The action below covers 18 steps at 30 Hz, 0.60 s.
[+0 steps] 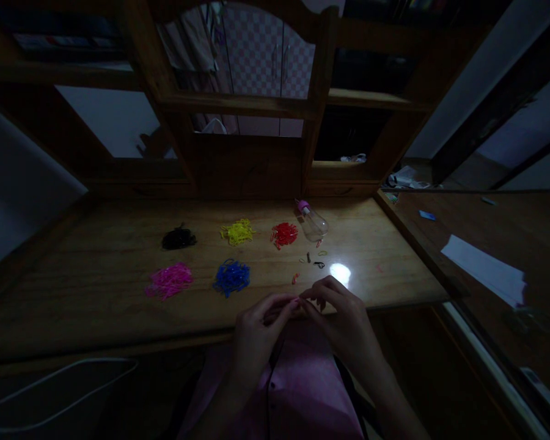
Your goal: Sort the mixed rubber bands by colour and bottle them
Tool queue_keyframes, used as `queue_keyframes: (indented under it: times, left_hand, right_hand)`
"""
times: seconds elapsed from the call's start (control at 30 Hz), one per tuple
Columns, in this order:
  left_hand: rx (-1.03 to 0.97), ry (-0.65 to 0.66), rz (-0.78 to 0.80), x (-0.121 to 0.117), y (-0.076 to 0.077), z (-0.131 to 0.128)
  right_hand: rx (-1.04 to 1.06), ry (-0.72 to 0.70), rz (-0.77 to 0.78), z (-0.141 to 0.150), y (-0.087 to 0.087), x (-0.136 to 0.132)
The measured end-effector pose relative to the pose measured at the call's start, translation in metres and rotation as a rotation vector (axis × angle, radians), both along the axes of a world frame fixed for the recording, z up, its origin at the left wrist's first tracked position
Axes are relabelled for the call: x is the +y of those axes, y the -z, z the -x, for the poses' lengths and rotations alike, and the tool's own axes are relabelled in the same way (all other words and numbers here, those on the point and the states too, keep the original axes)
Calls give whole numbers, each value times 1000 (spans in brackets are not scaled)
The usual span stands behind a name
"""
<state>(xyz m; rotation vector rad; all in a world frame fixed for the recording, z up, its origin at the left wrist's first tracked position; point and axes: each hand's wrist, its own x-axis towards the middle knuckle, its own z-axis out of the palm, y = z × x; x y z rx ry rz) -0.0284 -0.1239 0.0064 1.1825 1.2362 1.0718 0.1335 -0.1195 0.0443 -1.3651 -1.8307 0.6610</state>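
My left hand [259, 327] and my right hand [343, 318] meet at the near edge of the wooden desk [96, 287], fingertips pinched together on something tiny that I cannot make out. On the desk lie five sorted piles of small bands: black [178, 238], yellow [237, 231], red [284, 234], pink [168, 281] and blue [231, 277]. A few loose bands [314, 261] are scattered just beyond my fingers. A clear bottle with a pink cap [311, 221] lies on its side next to the red pile.
A wooden shelf unit [247, 159] rises at the back of the desk. To the right is a second wooden surface with a white paper [483, 269]. A lamp glare spot [340, 272] shines on the desk. The room is dim.
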Motion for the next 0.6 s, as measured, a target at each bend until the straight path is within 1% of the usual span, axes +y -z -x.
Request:
queue_keyframes:
  times: [0.13,0.33,0.4,0.5,0.57,0.6]
  left_hand:
    - [49,40,-47,1,-2,1]
    - [-40,169,-90,8,-5,8]
    - [-32,212,-83,7,-6,8]
    - [57,220,-105,4,-9,9]
    - [166,184,-148,3,-12,18]
    - [234,144,-180,4,-14,28]
  right_hand:
    - [21,-4,29,0,-4,-2]
    - [41,-29,64,0,-5,-2]
    - [41,-44,70,0,-4,-2]
    - [39,-57,71,-1,-3,-2]
    - [38,-66,78,-2,-1,-2]
    - [40,-69,83,-3,1,-2]
